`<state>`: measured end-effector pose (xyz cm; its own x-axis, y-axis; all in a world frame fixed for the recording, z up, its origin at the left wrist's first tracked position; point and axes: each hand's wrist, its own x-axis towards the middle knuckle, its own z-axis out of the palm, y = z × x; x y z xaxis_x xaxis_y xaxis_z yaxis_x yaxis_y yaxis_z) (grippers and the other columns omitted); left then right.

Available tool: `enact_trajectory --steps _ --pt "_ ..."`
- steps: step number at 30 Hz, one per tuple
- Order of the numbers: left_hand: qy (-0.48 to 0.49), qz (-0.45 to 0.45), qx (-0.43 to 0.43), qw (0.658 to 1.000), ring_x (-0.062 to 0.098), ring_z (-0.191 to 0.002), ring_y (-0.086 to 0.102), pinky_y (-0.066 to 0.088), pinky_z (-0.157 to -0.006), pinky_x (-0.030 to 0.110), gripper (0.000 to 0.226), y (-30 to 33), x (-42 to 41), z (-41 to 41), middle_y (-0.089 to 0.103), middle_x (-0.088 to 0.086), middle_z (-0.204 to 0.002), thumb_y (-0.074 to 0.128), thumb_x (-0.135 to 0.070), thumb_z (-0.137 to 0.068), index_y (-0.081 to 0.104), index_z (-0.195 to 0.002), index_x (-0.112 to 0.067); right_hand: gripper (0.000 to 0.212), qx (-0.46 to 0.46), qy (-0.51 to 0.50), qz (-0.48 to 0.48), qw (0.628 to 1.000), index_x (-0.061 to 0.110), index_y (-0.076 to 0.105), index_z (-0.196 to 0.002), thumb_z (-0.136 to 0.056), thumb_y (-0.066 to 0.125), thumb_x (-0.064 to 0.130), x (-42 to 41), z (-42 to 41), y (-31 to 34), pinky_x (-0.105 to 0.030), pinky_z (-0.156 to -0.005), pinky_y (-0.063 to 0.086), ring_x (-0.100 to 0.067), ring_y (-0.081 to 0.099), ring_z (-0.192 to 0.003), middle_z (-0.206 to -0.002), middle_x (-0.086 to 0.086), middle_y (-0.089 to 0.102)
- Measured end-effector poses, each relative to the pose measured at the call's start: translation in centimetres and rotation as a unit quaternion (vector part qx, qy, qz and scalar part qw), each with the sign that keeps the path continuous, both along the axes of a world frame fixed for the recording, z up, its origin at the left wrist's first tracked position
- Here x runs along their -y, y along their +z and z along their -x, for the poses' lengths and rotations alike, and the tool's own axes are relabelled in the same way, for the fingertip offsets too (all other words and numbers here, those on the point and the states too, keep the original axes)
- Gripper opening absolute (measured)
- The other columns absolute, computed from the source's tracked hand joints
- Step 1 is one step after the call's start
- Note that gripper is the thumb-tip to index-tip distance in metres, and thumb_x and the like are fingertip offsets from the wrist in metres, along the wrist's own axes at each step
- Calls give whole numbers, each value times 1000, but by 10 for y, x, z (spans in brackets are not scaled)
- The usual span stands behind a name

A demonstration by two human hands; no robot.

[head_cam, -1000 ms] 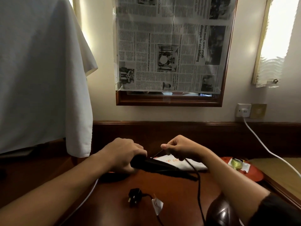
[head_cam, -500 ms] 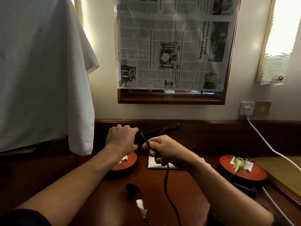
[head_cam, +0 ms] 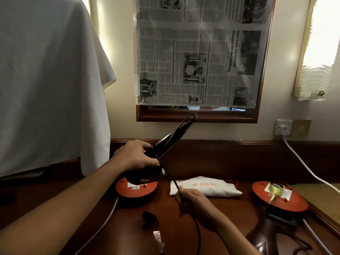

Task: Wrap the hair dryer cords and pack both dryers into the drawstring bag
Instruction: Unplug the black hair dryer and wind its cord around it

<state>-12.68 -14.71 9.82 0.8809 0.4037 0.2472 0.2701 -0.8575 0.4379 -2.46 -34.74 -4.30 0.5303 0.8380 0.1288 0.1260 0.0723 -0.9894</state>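
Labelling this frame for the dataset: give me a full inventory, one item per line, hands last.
dryer: 1, black, raised over the desk, in left hand
cord: 1, black, from dryer down through right hand
plug: 1, black, on desk near front
second dryer: 1, dark brown, desk front right
bag: 1, white with orange print, flat on desk
reels: 2, red, left and right on desk
white cable: 1, from wall socket
cloth: 1, white, draped at left
newspaper: 1, covering framed mirror
left hand: grips dryer
right hand: pinches cord
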Motion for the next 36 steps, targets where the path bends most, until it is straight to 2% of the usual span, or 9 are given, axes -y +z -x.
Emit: enact_trajectory --steps 2,5,9,14,17,24,28,34,36 --pt "-31 19 -3 999 10 -90 67 58 -84 38 78 2 0 3 71 -7 -103 69 -66 -48 68 -120 -37 44 31 -32 45 998 20 52 -69 -104 45 46 1 -5 2 -22 -48 28 -9 31 -48 -57 3 32" --pt "-88 46 -8 995 5 -86 69 57 -78 25 46 5 3 7 71 -10 -97 80 -44 -67 72 -112 -36 45 112 -95 97 984 24 47 -63 -102 49 47 1 -17 14 -22 -43 20 -10 25 -43 -54 2 30" --pt "-190 45 -37 980 0 -93 67 55 -85 28 27 5 8 14 72 -19 -95 80 -45 -68 72 -93 -47 44 215 -145 134 956 15 53 -63 -99 57 42 4 -38 47 -20 -42 23 -7 27 -39 -43 8 33" --pt "-229 -43 -70 970 -6 -94 64 54 -86 26 39 3 19 21 69 -26 -97 78 -46 -72 69 -110 -45 35 262 -126 128 948 16 56 -64 -96 62 4 14 -50 92 -17 -44 33 2 43 -35 -38 13 48" --pt "-240 -154 -129 950 -2 -89 63 54 -79 24 36 1 34 24 64 -26 -89 74 -51 -74 66 -109 -43 28 262 -69 131 954 8 66 -67 -93 70 18 18 -51 109 -16 -47 38 -1 45 -44 -50 8 53" --pt "-156 -452 -146 866 23 -91 67 48 -70 32 35 -20 59 3 69 -4 -99 64 -48 -81 66 -112 -31 39 294 -13 213 932 -6 70 -90 -98 61 32 20 -35 138 -20 -46 32 -11 38 -50 -67 -10 47" --pt "-88 -507 -133 847 26 -91 67 52 -79 38 28 -23 59 -9 69 1 -99 64 -37 -87 66 -112 -26 37 255 8 248 935 -13 62 -107 -90 54 19 12 -17 147 -23 -47 33 -13 41 -54 -78 -14 50" --pt "-11 -531 -140 835 29 -100 63 49 -89 44 34 -14 43 -14 67 2 -105 68 -40 -84 64 -114 -24 36 231 54 293 926 8 53 -132 -100 38 4 7 -3 135 -28 -53 45 -15 50 -61 -80 -12 53" --pt "2 -530 -146 835 28 -100 63 49 -88 44 37 -15 34 -12 67 2 -105 68 -41 -84 64 -116 -24 40 218 72 298 927 17 47 -141 -104 35 8 10 -5 128 -29 -55 37 -13 43 -57 -75 -9 46"
